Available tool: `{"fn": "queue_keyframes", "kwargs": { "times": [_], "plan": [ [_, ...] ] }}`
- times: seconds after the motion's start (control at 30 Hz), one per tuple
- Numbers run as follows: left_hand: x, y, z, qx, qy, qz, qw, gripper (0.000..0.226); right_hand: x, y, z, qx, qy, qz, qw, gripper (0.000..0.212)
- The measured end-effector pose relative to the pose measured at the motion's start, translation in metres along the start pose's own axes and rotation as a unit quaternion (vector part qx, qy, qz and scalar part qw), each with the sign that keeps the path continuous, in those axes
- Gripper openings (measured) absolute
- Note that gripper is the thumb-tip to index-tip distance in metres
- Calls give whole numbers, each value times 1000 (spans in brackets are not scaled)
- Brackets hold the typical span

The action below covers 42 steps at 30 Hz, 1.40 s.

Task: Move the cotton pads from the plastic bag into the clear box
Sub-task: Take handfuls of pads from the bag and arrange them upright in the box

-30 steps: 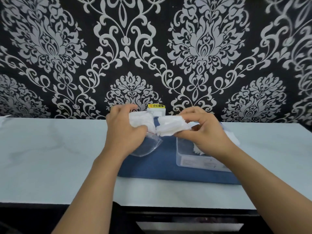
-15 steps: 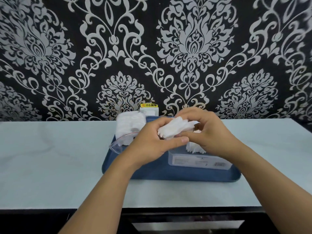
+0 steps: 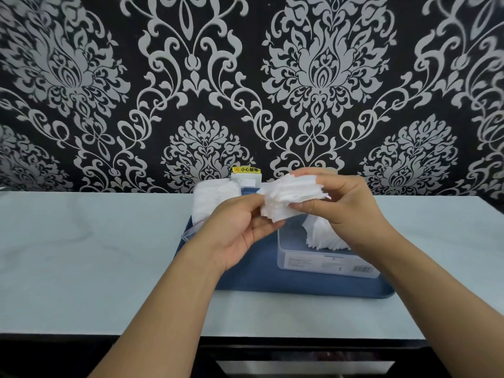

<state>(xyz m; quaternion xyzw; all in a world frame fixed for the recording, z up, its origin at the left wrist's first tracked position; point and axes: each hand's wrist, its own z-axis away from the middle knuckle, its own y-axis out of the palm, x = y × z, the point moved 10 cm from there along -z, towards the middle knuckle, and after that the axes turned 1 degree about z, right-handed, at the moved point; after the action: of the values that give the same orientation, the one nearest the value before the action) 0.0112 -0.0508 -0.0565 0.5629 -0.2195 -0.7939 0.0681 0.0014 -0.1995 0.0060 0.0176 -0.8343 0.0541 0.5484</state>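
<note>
Both hands hold one stack of white cotton pads (image 3: 289, 197) above the blue tray (image 3: 256, 279). My right hand (image 3: 346, 205) pinches the stack from the right, thumb under, fingers over. My left hand (image 3: 237, 230) touches the stack's left end with its fingertips. Below my right hand sits the clear box (image 3: 321, 261) with white pads (image 3: 321, 236) inside. The plastic bag (image 3: 212, 200), still bulging with pads, lies on the tray's far left, partly behind my left hand.
The tray rests on a pale counter (image 3: 81, 255) against a black and silver patterned wall. A white socket with a yellow warning label (image 3: 246, 175) stands behind the tray. The counter's front edge runs just below my forearms.
My left hand let go of the bag, which now lies on the tray, and came across to the pad stack. The stack rose slightly over the box.
</note>
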Motion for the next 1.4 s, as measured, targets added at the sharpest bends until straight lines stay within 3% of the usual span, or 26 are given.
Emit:
{"fn": "queue_keyframes", "kwargs": {
  "times": [0.17,0.23,0.4,0.67,0.8,0.87,0.97,1.17,1.4],
  "plan": [
    [-6,-11,0,-48,29,31,998,12,1,-34,3,-61,82,-176,979,41],
    [-9,-11,0,-48,38,44,997,11,-1,-32,8,-31,110,-177,978,44],
    [-8,-4,-1,-27,39,12,999,12,-13,-1,16,50,144,-72,986,37],
    [-11,8,3,26,49,-16,998,17,-19,-2,10,25,135,-10,990,33],
    [-12,10,4,29,65,-53,996,46,-20,1,9,26,138,-9,990,32],
    [-12,8,3,15,71,-51,996,37,-18,4,9,23,130,-5,991,33],
    [-9,8,2,2,58,-16,998,20,-11,4,9,-2,91,41,995,35],
    [9,20,3,29,-7,84,996,43,4,3,9,-53,17,161,985,47],
    [10,24,1,-10,42,182,982,40,16,9,16,-119,-28,243,962,66]
  ]
}}
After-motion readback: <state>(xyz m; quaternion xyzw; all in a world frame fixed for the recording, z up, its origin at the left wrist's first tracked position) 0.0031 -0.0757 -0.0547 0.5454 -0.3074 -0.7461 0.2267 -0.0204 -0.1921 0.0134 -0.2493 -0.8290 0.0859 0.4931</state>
